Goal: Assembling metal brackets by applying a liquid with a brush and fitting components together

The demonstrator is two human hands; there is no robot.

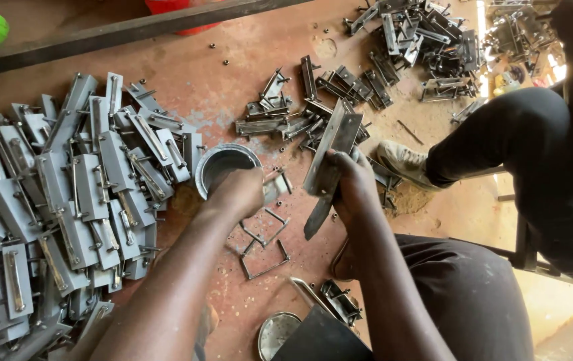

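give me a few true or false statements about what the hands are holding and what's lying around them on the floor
1. The right hand holds a flat metal plate. True.
2. The left hand rests empty on the floor. False: it grips a small metal part next to a round metal tin.
3. A big heap of grey metal latches lies to the left. True.
4. The bent wire brackets hang from a wall. False: they lie on the reddish floor below the hands.
5. Another person's shoe is nearby. True.
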